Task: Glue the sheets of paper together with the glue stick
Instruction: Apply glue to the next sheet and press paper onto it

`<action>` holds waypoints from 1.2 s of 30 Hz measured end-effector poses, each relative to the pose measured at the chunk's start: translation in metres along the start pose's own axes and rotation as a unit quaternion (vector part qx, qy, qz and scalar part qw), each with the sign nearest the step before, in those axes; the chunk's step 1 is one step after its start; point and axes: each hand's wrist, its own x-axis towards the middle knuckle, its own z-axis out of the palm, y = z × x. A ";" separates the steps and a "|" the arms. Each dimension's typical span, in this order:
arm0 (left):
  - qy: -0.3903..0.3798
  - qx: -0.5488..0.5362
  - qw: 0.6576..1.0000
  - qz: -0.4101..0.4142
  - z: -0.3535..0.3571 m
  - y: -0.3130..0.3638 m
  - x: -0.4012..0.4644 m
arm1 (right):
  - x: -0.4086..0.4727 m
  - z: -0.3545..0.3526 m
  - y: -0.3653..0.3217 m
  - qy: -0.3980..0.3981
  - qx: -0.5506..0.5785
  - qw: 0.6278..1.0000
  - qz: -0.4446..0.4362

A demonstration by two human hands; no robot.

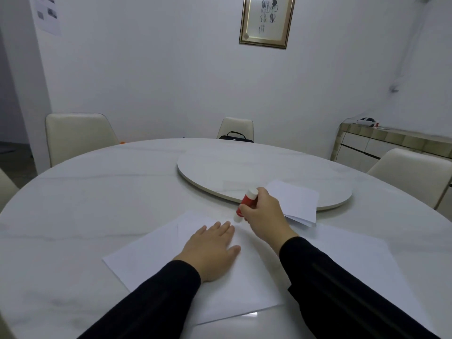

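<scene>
A white sheet of paper point(151, 255) lies on the table in front of me, with a smaller sheet on top of it. My left hand point(210, 250) rests flat on these sheets, fingers straight. My right hand point(264, 216) grips a red and white glue stick point(245, 204), tilted, its lower end touching the far edge of the paper. A folded stack of white sheets point(296, 204) lies just right of that hand, partly on the turntable. Another white sheet point(354, 243) lies under my right forearm.
The round white marble table point(97, 192) carries a white turntable point(244, 167) at its centre. Cream chairs point(75, 135) stand around it; a black bag point(236, 137) sits on the far one. A sideboard point(381, 145) is at the right wall.
</scene>
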 end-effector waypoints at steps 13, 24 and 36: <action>-0.010 0.007 1.000 -0.003 -0.001 0.001 0.002 | -0.002 -0.008 0.010 -0.068 -0.087 0.993 -0.029; -0.019 0.004 1.000 -0.007 -0.002 0.002 0.000 | -0.088 -0.062 0.006 -0.143 -0.054 0.985 -0.081; -0.150 -0.042 0.982 0.106 -0.039 0.014 -0.012 | -0.084 -0.094 0.044 0.080 0.512 0.840 0.159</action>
